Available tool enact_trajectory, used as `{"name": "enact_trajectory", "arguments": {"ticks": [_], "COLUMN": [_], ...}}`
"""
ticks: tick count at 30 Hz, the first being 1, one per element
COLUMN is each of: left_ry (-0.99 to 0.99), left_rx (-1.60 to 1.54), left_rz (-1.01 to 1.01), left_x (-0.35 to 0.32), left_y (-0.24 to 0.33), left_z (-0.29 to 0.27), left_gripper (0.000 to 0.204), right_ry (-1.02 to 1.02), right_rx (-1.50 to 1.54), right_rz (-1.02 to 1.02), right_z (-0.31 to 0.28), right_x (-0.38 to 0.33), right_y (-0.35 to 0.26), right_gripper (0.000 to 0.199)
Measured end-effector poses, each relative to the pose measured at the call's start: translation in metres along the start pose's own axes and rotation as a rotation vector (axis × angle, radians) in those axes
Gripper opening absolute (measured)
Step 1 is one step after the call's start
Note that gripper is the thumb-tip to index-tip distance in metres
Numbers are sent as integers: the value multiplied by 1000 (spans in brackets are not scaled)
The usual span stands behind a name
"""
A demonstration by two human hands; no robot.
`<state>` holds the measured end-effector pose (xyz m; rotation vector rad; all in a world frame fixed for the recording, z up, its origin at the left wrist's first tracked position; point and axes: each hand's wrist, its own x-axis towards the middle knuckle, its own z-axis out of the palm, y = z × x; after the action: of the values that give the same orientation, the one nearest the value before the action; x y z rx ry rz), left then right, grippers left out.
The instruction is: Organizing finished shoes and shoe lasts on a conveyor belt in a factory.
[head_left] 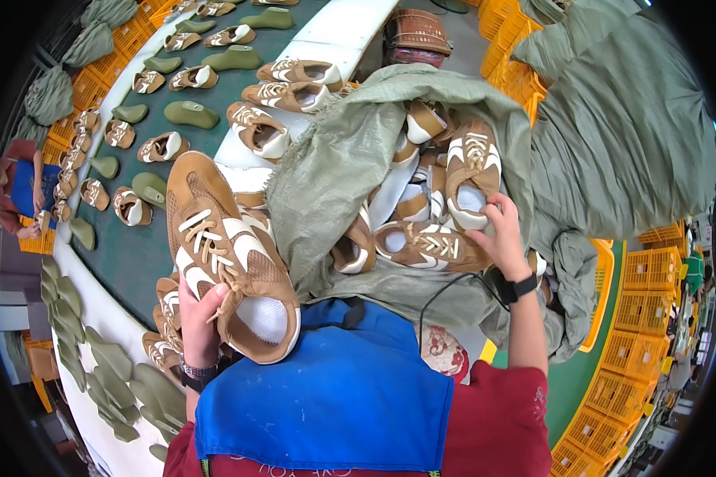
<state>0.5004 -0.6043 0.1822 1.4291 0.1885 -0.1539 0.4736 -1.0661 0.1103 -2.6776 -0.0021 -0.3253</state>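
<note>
My left hand point(201, 322) is closed round the side of a brown sneaker point(250, 230) with white stripes and laces, held up close with its heel toward me. At the right, my right hand point(500, 230) pinches the heel collar of a similar brown sneaker point(471, 155). That second shoe points away from me, over the mouth of a grey-green woven sack point(306, 187). Inside the sack lie several more brown and white sneakers, among them one on its side point(433, 246) just below my right hand. Part of the sack's contents is hidden by its folds.
A green conveyor belt point(159, 246) carries sneakers and olive shoe lasts point(191, 114) on the left. More lasts point(111, 358) lie on the white ledge. Yellow crates point(640, 354) stack at the right, beside full sacks point(612, 135). Another person point(24, 187) works at the far left.
</note>
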Motion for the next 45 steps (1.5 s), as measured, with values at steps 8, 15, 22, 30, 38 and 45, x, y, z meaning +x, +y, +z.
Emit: {"name": "enact_trajectory", "arguments": {"ticks": [8,15,22,30,38,45], "left_ry": [-113,-64,-1,98,215,449], "left_rx": [-17,-21,39,633,724,652], "left_rz": [16,8,141,245,152,162], "left_x": [4,-2,21,-34,-98,-149], "left_y": [5,4,-8,7,21,29], "left_z": [17,12,31,-14,-77,-170], "left_gripper": [66,63,48,73,116,81], "right_ry": [216,162,-247,-675,-626,-828], "right_rx": [387,838,458,412,405,194], "right_rz": [114,135,-787,-1182,-1585,-1693], "right_z": [-7,-15,-13,36,63,96], "right_x": [-44,-38,14,48,36,-12], "right_y": [-35,-65,-186,-263,-366,-473], "right_gripper": [39,45,34,24,10,15]}}
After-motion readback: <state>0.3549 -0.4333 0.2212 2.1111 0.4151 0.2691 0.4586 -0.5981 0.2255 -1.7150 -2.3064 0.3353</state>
